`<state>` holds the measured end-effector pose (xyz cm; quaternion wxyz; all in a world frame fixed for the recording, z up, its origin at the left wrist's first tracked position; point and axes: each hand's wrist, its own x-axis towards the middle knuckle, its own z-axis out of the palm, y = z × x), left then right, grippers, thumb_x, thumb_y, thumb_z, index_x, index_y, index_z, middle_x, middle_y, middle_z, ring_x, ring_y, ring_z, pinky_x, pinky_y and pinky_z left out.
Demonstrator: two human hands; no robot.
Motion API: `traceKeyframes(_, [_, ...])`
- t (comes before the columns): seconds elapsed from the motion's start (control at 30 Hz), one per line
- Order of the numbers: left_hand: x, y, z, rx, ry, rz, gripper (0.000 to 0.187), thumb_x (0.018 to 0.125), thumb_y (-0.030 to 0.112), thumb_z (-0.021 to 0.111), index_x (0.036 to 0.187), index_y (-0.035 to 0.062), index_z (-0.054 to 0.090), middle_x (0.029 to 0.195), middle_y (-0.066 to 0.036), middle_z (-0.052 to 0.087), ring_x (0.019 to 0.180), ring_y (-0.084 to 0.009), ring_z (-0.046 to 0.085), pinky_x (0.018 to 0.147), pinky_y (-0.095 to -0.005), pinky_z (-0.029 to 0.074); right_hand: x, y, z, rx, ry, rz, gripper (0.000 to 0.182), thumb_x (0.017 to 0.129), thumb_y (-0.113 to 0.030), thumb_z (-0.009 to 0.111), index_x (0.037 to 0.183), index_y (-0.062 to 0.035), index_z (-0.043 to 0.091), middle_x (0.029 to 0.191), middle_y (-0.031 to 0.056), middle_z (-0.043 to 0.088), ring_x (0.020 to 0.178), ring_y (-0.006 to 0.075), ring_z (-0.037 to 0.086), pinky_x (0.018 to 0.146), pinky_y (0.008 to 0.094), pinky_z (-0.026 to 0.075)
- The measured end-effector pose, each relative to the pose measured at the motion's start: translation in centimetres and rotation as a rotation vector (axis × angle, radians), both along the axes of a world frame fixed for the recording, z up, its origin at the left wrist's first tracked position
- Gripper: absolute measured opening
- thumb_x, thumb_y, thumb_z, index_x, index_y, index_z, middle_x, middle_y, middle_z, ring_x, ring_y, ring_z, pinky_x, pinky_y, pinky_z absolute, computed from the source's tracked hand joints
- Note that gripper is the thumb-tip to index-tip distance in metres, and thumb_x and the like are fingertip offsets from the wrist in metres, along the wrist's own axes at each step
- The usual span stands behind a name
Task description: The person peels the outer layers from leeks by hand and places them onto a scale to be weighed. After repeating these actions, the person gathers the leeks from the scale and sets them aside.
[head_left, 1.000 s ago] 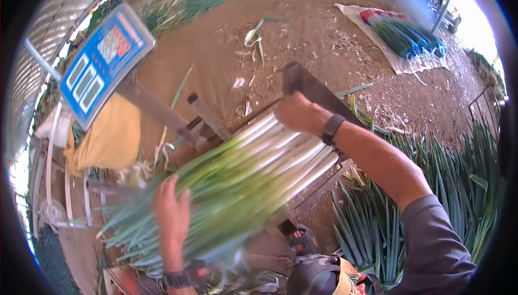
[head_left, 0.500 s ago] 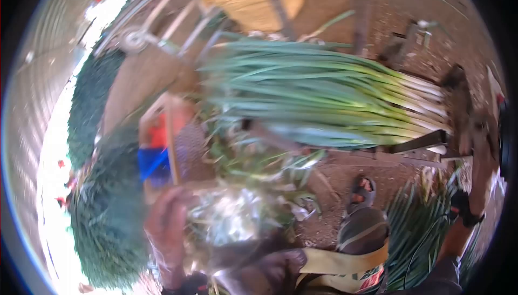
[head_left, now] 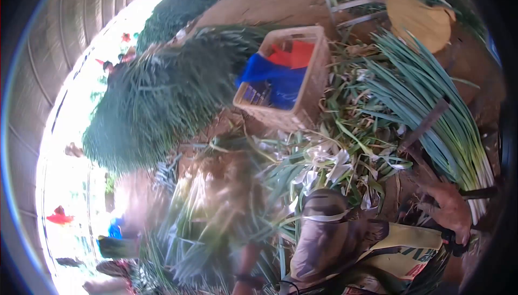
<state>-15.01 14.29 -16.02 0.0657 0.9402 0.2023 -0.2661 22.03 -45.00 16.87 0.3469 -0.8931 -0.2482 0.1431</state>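
My left hand (head_left: pixel 249 256) is smeared by motion low in the middle of the view, over a heap of scallions (head_left: pixel 199 230) with pale root ends and green leaves. Whether it grips any of them I cannot tell. To the right, my right hand (head_left: pixel 452 208) has its fingers apart and nothing in them. It is beside the bundle of cleaned scallions (head_left: pixel 431 106), which lies on a low rack with dark metal bars (head_left: pixel 426 125). The white ends of this bundle point down and right.
Peeled leaves and skins (head_left: pixel 334 160) litter the ground ahead of my knee (head_left: pixel 324 208). A plastic crate (head_left: pixel 310 117) with blue and red bags stands beyond. Large green piles (head_left: pixel 162 90) fill the left. A yellow sack (head_left: pixel 421 17) and a white metal frame (head_left: pixel 350 6) are at the back.
My view has swung left, so the crate and rack appear farther right. My left hand now overlaps the uncleaned scallion heap. The right hand remains beside the rack.
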Motion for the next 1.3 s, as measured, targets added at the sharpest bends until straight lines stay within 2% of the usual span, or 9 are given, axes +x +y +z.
traceKeyframes(0.07, [0.2, -4.0, 2.5, -0.147, 0.02, 0.22, 0.021, 0.092, 0.028, 0.061, 0.093, 0.0123, 0.075, 0.096, -0.008, 0.073, 0.088, -0.0278, 0.072, 0.075, -0.0435, 0.057, 0.0, 2.5, 0.7, -0.138, 0.042, 0.015, 0.035, 0.078, -0.011, 0.081, 0.11, -0.0001, 0.07, 0.088, 0.0179, 0.071, 0.079, 0.0328, 0.07, 0.073, 0.0411, 0.054])
traceKeyframes(0.27, [-2.8, -4.3, -4.4, 0.0, -0.141, 0.409, 0.022, 0.089, 0.03, 0.062, 0.089, 0.0116, 0.075, 0.085, -0.012, 0.073, 0.077, -0.0348, 0.072, 0.072, -0.0466, 0.057, 0.9, 10.3, -1.3, -0.219, 0.055, 0.109, 0.035, 0.077, -0.01, 0.079, 0.108, 0.0, 0.07, 0.094, 0.0194, 0.069, 0.088, 0.0388, 0.067, 0.079, 0.0438, 0.052])
traceKeyframes(0.4, [-0.2, -1.6, -1.5, 0.068, -0.252, 0.567, 0.021, 0.088, 0.025, 0.061, 0.079, 0.0082, 0.071, 0.078, -0.014, 0.071, 0.072, -0.0349, 0.071, 0.063, -0.0491, 0.053, 2.5, 15.9, -2.7, -0.334, 0.087, 0.224, 0.029, 0.082, -0.014, 0.077, 0.105, 0.0002, 0.068, 0.099, 0.0204, 0.069, 0.092, 0.0425, 0.065, 0.079, 0.0462, 0.052])
traceKeyframes(0.43, [-1.4, 0.2, -4.5, 0.034, -0.562, 0.698, 0.019, 0.088, 0.021, 0.06, 0.077, 0.008, 0.068, 0.076, -0.015, 0.068, 0.071, -0.0365, 0.069, 0.063, -0.0496, 0.051, 2.7, 17.2, -3.5, -0.308, 0.092, 0.222, 0.028, 0.082, -0.015, 0.077, 0.104, 0.0003, 0.068, 0.098, 0.0203, 0.069, 0.091, 0.0427, 0.065, 0.079, 0.0465, 0.052])
traceKeyframes(0.5, [-2.3, 3.7, -6.3, 0.257, -0.624, 0.47, 0.019, 0.091, 0.02, 0.058, 0.081, 0.008, 0.068, 0.076, -0.015, 0.066, 0.071, -0.0381, 0.067, 0.063, -0.0493, 0.05, 2.9, 19.1, -5.4, -0.262, 0.107, 0.211, 0.027, 0.082, -0.015, 0.076, 0.103, 0.0004, 0.068, 0.095, 0.02, 0.069, 0.09, 0.0431, 0.065, 0.078, 0.0471, 0.052])
traceKeyframes(0.67, [2.9, 9.6, -3.1, 0.138, -0.627, 0.797, 0.033, 0.088, 0.016, 0.062, 0.119, 0.0037, 0.066, 0.113, -0.02, 0.068, 0.112, -0.0398, 0.062, 0.097, -0.0509, 0.047, 3.4, 21.4, -8.9, -0.355, 0.09, 0.282, 0.022, 0.082, -0.013, 0.075, 0.1, -0.0008, 0.068, 0.091, 0.0195, 0.068, 0.086, 0.0424, 0.065, 0.076, 0.0471, 0.052])
traceKeyframes(0.93, [3.6, 14.6, -6.3, 0.253, -0.281, 0.678, 0.054, 0.08, 0.015, 0.07, 0.131, 0.004, 0.056, 0.136, -0.017, 0.057, 0.129, -0.0372, 0.052, 0.103, -0.0532, 0.042, 4.0, 24.1, -10.7, -0.372, 0.057, 0.396, 0.024, 0.082, -0.01, 0.074, 0.104, -0.0042, 0.066, 0.088, 0.0175, 0.066, 0.083, 0.0404, 0.065, 0.072, 0.048, 0.051])
traceKeyframes(1.2, [2.1, 11.6, -8.8, 0.14, -0.168, 0.371, 0.036, 0.088, 0.037, 0.072, 0.108, 0.0074, 0.069, 0.114, -0.016, 0.069, 0.119, -0.0372, 0.058, 0.095, -0.0553, 0.046, 4.8, 27.6, -11.0, -0.433, 0.03, 0.569, 0.024, 0.085, -0.012, 0.072, 0.106, -0.0057, 0.062, 0.092, 0.0147, 0.067, 0.088, 0.041, 0.065, 0.074, 0.0493, 0.051])
traceKeyframes(1.3, [4.6, 7.4, -5.2, -0.241, -0.238, 0.461, 0.031, 0.096, 0.034, 0.061, 0.105, 0.0047, 0.064, 0.104, -0.022, 0.067, 0.102, -0.0431, 0.063, 0.086, -0.0521, 0.05, 5.0, 27.1, -13.1, -0.364, 0.016, 0.591, 0.026, 0.087, -0.014, 0.07, 0.111, -0.0054, 0.061, 0.098, 0.0161, 0.067, 0.092, 0.0412, 0.065, 0.076, 0.048, 0.052])
